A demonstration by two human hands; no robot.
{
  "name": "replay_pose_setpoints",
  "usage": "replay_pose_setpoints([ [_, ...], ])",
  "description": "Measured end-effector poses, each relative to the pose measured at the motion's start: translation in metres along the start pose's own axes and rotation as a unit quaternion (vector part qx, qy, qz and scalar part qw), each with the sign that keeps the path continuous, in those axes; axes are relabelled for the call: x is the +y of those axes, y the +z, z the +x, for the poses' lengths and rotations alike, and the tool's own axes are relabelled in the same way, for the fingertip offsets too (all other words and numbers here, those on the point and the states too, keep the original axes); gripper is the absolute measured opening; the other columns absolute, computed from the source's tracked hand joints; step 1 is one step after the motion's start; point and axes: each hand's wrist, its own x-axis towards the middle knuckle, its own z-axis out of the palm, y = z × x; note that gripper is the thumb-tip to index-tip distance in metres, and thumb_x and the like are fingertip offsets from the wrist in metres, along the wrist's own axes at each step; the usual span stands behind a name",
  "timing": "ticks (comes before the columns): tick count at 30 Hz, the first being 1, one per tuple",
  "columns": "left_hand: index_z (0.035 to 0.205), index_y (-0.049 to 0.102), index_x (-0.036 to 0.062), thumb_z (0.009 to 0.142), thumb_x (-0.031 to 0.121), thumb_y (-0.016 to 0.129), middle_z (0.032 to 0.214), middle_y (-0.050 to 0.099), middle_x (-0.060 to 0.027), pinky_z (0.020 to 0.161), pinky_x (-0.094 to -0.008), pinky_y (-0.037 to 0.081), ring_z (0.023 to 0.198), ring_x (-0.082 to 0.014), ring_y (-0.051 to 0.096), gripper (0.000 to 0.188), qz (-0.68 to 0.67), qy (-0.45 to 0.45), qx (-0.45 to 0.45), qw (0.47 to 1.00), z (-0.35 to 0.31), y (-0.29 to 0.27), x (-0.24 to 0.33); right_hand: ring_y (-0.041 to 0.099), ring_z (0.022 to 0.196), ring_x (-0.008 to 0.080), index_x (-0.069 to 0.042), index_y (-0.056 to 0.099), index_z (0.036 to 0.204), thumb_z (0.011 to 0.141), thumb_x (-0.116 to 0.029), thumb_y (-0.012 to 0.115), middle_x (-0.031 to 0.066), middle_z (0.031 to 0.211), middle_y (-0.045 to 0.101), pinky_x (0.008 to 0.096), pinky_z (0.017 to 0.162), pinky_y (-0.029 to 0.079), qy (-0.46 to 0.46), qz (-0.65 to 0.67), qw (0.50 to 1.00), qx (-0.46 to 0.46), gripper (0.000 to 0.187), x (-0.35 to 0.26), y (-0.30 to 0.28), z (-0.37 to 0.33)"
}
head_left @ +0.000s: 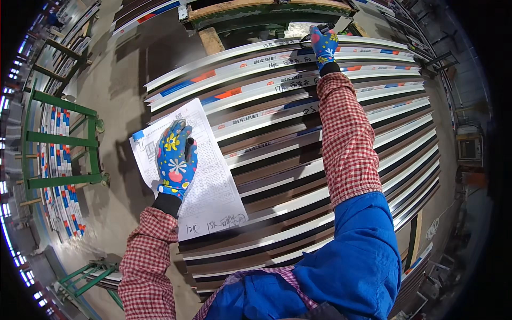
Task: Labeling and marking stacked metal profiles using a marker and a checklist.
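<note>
My left hand point(176, 160), in a blue flowered glove, lies over a printed paper sheet point(208, 197) with handwriting near its lower edge. A small black cap point(190, 141) pokes out between its thumb and fingers. A blue-and-silver clip point(140, 136) grips the sheet's upper left corner. Stretched far forward, my right hand point(323, 45) has its gloved fingers closed round a black marker point(326, 28). It rests by the farthest of several long white-edged metal profiles point(256, 52), which bears handwritten marks and a label strip. More profiles lie side by side under both arms.
A green frame with wooden blocks point(266, 13) stands beyond the profiles. To the left is a green rack point(61, 138) on wheels, beside stacked profiles point(56, 170). Another green stand point(90, 280) is at lower left. Grey floor point(120, 213) shows between them.
</note>
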Motion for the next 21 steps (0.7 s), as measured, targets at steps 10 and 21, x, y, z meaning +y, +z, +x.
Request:
replay_pose_setpoints([
  [10,0.122,0.063,0.0059,0.089,0.007,0.064,0.134,0.06,-0.013,0.107,-0.043,0.042,0.126,-0.0344,0.053,0.033,0.018,0.001,0.0,1.0,-0.005,-0.003,-0.003,0.068,0.068,0.0357,-0.004,0.069,0.068,0.079,-0.043,0.069,0.017,0.068,0.068,0.0453,0.067,0.052,-0.026,0.002,0.999,0.037,0.04,-0.009,0.012,-0.013],
  [21,0.12,0.063,0.0067,0.088,0.01,0.063,0.133,0.06,-0.0138,0.112,-0.0456,0.037,0.128,-0.0332,0.052,0.032,0.002,0.01,0.005,1.0,-0.001,-0.002,-0.002,0.068,0.066,0.0228,-0.004,0.071,0.08,0.087,-0.033,0.072,0.0084,0.073,0.071,0.0359,0.066,0.052,0.049,0.248,0.964,0.087,0.03,-0.003,0.008,-0.001],
])
